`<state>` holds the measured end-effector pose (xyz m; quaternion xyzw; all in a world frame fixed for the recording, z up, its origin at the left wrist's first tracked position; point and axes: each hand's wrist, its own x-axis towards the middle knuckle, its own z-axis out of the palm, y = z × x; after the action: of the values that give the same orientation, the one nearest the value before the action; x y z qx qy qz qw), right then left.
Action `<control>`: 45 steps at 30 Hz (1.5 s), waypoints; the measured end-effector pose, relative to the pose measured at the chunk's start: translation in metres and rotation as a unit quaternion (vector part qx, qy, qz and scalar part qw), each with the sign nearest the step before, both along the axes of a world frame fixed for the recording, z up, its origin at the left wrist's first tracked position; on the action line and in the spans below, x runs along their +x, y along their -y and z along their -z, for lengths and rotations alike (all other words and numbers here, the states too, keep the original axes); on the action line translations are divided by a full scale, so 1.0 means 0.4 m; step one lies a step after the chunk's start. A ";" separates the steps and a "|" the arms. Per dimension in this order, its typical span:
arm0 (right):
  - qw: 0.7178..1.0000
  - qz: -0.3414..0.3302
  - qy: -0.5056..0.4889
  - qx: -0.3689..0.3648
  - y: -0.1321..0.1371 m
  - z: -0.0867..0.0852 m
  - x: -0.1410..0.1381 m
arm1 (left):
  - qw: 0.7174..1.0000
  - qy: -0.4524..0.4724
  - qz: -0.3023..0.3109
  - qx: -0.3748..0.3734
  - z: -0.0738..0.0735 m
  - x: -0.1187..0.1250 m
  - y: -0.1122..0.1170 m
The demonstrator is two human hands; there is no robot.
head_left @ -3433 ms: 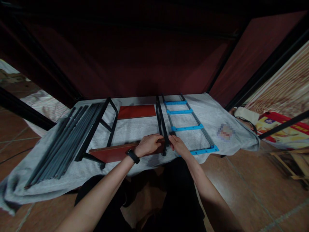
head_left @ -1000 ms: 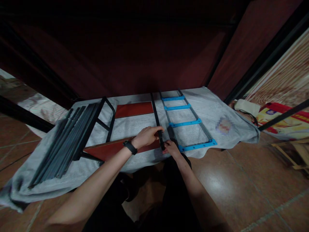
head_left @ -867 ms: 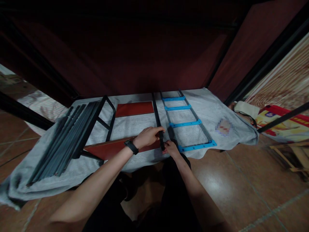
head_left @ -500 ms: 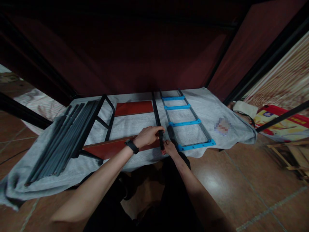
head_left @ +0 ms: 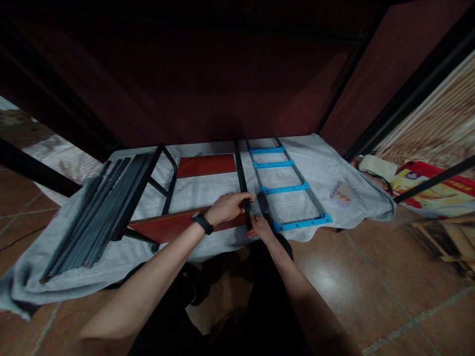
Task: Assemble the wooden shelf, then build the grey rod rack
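Observation:
A long black metal bar (head_left: 240,168) runs from the dark red panel toward me over the grey cloth. Near its close end, my left hand (head_left: 230,206) is closed around the bar. Just below, my right hand (head_left: 259,227) pinches at the same end; whatever small piece its fingers may hold is too small to make out. A reddish-brown board (head_left: 166,228) lies left of the bar, partly under my left wrist. Another reddish-brown board (head_left: 206,165) lies farther back. Right of my hands lies a ladder-like frame with grey tubes and blue crosspieces (head_left: 284,188).
Several grey tubes (head_left: 100,212) lie side by side at the left, against a black bent frame (head_left: 159,188). A dark red panel (head_left: 222,89) rises behind the grey cloth (head_left: 319,158). A red and yellow package (head_left: 434,188) and a wooden stool-like thing (head_left: 445,240) stand at the right.
Almost nothing differs. Both hands stay at the bar's near end, with only a slight shift of the right fingers and of the camera view.

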<state>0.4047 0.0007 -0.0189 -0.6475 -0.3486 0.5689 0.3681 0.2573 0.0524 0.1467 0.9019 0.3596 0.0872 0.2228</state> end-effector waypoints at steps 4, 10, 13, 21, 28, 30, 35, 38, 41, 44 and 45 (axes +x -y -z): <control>0.998 0.014 -0.041 -0.034 -0.004 -0.003 0.007 | 1.000 0.003 0.004 0.006 -0.003 -0.003 -0.003; 0.997 0.017 -0.065 -0.037 0.001 -0.005 0.005 | 1.000 0.005 0.001 0.004 0.001 -0.003 -0.003; 0.997 0.022 -0.065 -0.035 -0.002 0.003 0.006 | 1.000 -0.001 -0.001 0.005 0.004 -0.002 -0.002; 0.996 0.033 -0.081 -0.036 -0.002 0.011 0.006 | 1.000 -0.008 -0.004 0.009 0.003 -0.003 -0.003; 0.995 0.041 -0.081 -0.033 0.000 0.002 0.005 | 1.000 -0.011 0.000 0.018 0.011 -0.004 -0.002; 0.995 0.045 -0.085 -0.032 0.003 -0.007 0.005 | 1.000 -0.010 0.001 0.018 0.011 -0.005 -0.002; 0.995 0.039 -0.089 -0.039 0.005 -0.023 0.001 | 1.000 -0.014 0.002 0.019 0.006 -0.004 0.000; 0.994 0.043 -0.088 -0.043 0.002 -0.026 0.000 | 1.000 -0.016 0.002 0.019 0.002 -0.003 0.002; 0.994 0.049 -0.088 -0.045 0.002 -0.027 0.000 | 1.000 -0.015 0.001 0.019 0.000 -0.002 0.003; 0.994 0.041 -0.088 -0.042 0.005 -0.024 0.000 | 1.000 -0.016 -0.001 0.018 0.000 -0.002 0.004; 0.995 0.038 -0.086 -0.043 0.005 -0.022 0.000 | 1.000 -0.016 -0.001 0.016 0.001 -0.001 0.004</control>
<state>0.4046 -0.0013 -0.0100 -0.6240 -0.2657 0.6228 0.3901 0.2567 0.0508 0.1465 0.9061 0.3630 0.0783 0.2027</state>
